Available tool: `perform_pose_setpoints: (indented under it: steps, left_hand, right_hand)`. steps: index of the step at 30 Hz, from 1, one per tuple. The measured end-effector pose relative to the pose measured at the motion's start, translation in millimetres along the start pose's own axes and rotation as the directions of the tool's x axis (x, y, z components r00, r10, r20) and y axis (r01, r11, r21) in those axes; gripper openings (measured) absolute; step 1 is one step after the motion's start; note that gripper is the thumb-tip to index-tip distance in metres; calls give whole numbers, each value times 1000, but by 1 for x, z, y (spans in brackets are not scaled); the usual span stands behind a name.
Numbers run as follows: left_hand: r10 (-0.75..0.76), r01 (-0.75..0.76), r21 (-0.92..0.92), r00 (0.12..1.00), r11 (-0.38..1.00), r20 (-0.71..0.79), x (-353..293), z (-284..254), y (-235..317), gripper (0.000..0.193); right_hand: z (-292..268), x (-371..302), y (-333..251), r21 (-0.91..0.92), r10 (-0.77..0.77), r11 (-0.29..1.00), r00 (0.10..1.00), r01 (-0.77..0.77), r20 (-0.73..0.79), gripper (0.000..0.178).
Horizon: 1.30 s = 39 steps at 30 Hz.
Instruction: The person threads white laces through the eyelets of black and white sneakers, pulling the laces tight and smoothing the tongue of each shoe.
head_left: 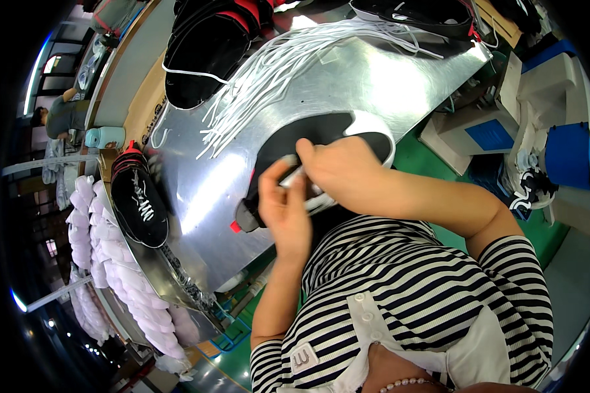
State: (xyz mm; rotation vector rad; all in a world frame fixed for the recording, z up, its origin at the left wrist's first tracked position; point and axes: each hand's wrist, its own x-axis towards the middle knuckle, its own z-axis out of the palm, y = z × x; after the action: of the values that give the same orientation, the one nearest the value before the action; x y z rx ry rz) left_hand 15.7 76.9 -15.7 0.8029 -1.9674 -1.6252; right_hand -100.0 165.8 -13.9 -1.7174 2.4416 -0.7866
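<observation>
A black shoe upper with a white edge and a red tab lies at the near edge of the metal table, in front of my body. Over it, my left hand has its fingers bent round toward the thumb, with a bit of white shoelace between them. My right hand is closed in a pinch close beside the left fingertips. What it grips is hidden and slightly blurred. More white lace shows below the right hand. Part of the upper is covered by both hands and the right forearm.
A bundle of loose white laces lies across the metal table. Black uppers with red linings are stacked behind it. A laced black shoe sits at the left edge, and another black shoe at the far right.
</observation>
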Motion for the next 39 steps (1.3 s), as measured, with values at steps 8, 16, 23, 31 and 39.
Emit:
perform_pose_setpoints:
  steps: [8, 16, 23, 31, 39]
  left_hand:
    - [-198, 202, -158, 979, 967, 38, 21, -19, 0, 32]
    - [-3, 6, 51, 999, 999, -49, 35, -1, -15, 45]
    - [-96, 283, -473, 919, 834, 381, 33, -54, -10, 47]
    - [422, -467, 646, 875, 604, 239, -2, -42, 22, 32]
    - [331, -501, 768, 860, 399, 389, 9, 6, 18, 31]
  right_hand:
    - [-34, -5, 18, 189, 201, 958, 974, -217, 100, 17]
    - [6, -22, 43, 557, 415, 789, 894, -261, -169, 19]
    - [13, -16, 45, 464, 423, 838, 880, -288, -218, 19]
    - [-16, -49, 33, 515, 428, 797, 897, -316, -111, 28]
    - [2, -56, 23, 363, 269, 920, 914, -150, -303, 26]
